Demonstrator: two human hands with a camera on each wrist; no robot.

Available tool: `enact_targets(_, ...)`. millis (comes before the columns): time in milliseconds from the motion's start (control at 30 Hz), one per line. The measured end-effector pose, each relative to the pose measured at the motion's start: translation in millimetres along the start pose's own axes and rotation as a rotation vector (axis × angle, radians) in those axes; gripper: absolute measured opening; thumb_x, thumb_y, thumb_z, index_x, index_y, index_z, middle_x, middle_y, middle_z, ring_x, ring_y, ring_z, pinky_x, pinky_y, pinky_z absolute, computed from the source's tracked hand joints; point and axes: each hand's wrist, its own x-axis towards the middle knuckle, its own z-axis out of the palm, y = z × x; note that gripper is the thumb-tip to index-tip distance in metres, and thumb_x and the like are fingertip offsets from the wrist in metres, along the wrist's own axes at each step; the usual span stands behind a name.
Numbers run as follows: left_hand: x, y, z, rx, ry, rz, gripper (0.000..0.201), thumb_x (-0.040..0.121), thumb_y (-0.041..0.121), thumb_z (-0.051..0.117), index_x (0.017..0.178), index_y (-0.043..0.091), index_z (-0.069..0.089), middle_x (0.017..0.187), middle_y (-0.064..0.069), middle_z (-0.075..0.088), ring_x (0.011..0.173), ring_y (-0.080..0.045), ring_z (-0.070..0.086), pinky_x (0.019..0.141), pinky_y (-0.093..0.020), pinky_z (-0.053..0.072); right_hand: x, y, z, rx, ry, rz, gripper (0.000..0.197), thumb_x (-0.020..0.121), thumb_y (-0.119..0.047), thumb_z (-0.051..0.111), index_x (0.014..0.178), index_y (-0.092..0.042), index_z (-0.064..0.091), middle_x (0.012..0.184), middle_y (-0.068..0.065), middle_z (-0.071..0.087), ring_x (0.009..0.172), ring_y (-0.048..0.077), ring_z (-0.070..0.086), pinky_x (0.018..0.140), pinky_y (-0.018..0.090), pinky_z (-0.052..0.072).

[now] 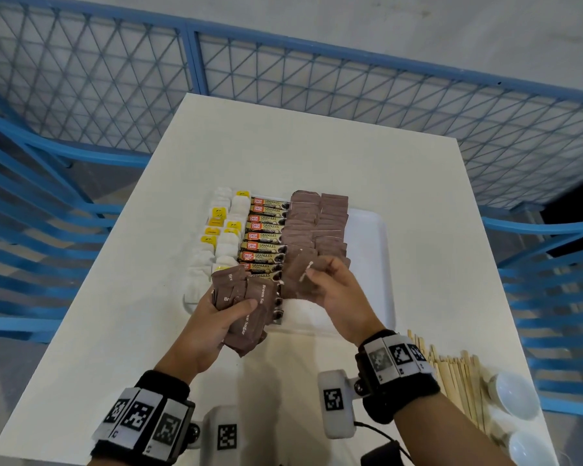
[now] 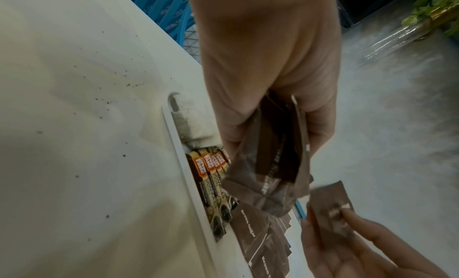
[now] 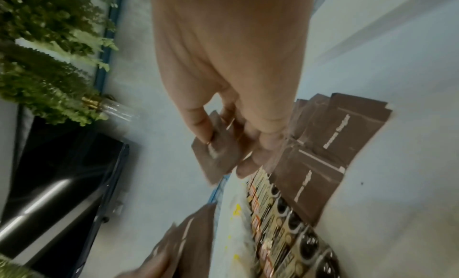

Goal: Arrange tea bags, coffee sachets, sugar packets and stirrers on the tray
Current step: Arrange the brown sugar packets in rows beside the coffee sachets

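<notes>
Single brown sugar packet (image 1: 304,275) is pinched in the right hand (image 1: 337,297), thumb and fingers clamped on its edge, held just above the near end of the sugar rows (image 1: 317,223) on the white tray (image 1: 374,250). Right wrist view shows the same pinch, thumb on one face of the packet, fingers behind. Left hand (image 1: 216,326) grips the spare bundle of sugar packets (image 1: 246,311), fingers curled round it, over the near tray edge and overlapping the near end of the coffee sachets (image 1: 265,237).

Tray state: tea bags (image 1: 223,237) in left columns, coffee sachets in a middle column, sugar in two columns to the right of them, bare strip of tray beyond. Stirrers (image 1: 458,375) lie off the tray on the table (image 1: 115,314), by the white bowls (image 1: 512,395).

Step in hand, as I judge it — lay this packet at the near end of the sugar rows. To do it well:
- Lower it flat, long side matching its neighbours, overlapped like the packets further back.
- Release only once it rests on the row; a drop could skew it.
- Keep the left bundle lifted clear of the coffee column — it could knock the sachets askew.
- Feed one packet at a time from the bundle.
- Leave the bare right strip free, likely needed for stirrers.
</notes>
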Motion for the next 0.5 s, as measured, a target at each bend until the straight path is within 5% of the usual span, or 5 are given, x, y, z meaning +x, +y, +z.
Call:
enact_targets(133,-2,1,-3,-0.014,0.008,-0.002,0.031,0.083,-0.006,0.06,0.105,0.017,0.062,0.095,-0.008,0.072,0.085,-0.032,0.067,0.08,-0.058,0.052,6,-3,-13,-0.008,0.021,0.0,0.017,0.096,-0.004,0.043,0.108,-0.009,0.054,0.093,0.007,0.063,0.078,0.022,0.06,0.069,0.031,0.055)
enact_targets(300,-3,5,-3,-0.028,0.0,0.014,0.031,0.084,-0.007,0.058,0.104,0.017,0.062,0.09,-0.006,0.073,0.075,-0.028,0.07,0.065,-0.054,0.057,17,12,-32,-0.435,0.05,-0.009,0.024,0.09,0.002,0.054,0.112,-0.007,0.055,0.096,0.01,0.062,0.079,0.021,0.06,0.076,0.03,0.057)
enact_targets(400,-4,5,-4,-0.03,-0.001,0.021,0.03,0.085,-0.007,0.057,0.104,0.017,0.061,0.09,-0.007,0.073,0.074,-0.028,0.07,0.064,-0.054,0.057,22,21,-37,-0.899,0.082,-0.127,0.024,0.081,-0.011,0.069,0.104,-0.013,0.062,0.087,-0.004,0.061,0.076,0.007,0.056,0.072,0.008,0.044)
enact_targets(500,-4,5,-4,-0.03,0.004,0.019,0.031,0.085,-0.007,0.057,0.104,0.017,0.061,0.089,-0.006,0.073,0.073,-0.027,0.07,0.062,-0.052,0.058,23,27,-33,-1.003,0.016,-0.154,0.022,0.077,-0.012,0.072,0.098,-0.01,0.065,0.085,-0.007,0.06,0.076,0.006,0.052,0.065,0.002,0.037)
